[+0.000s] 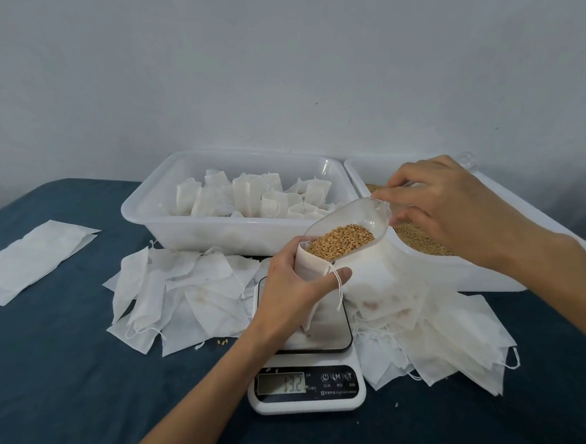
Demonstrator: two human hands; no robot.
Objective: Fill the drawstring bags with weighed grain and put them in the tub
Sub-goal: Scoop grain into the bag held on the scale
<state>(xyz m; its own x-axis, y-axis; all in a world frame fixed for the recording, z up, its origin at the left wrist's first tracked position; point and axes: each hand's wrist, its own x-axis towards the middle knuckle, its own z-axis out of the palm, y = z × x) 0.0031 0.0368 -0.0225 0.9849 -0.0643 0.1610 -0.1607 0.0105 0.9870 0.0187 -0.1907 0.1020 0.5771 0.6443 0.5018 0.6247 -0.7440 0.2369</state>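
1. Far left on the blue counter [70,355] lies a flat stack of bags [33,260], off by itself and touching nothing else.
2. Next come loose empty bags [179,294] in a messy heap, just in front of the tub [168,226]. The tub already has filled bags [248,193] standing in it.
3. In the middle sits the scale [307,389], and its little screen looks like it reads 132 (the digits are a bit blurry).
4. The left hand [290,290] grips the open bag [309,265] right over the scale plate. Its fingers curl round the bag's side and the thumb sticks out in front. The bag's mouth points up and a little to the right.
5. This is the bit that matters: the clear scoop [347,232] lies slanted, its long way running from the upper right down to the lower left. Its low front lip sits right at the bag's mouth. The grain [341,243] is piled at that low end, so I think a bit more tilt would slide it in.
6. The right hand [455,208] pinches the scoop's high back end with its fingertips.
7. Under that hand is the grain bin [494,278]. More empty bags [439,343] are heaped in front of it, touching the scale's right side (they could catch spilled grain).
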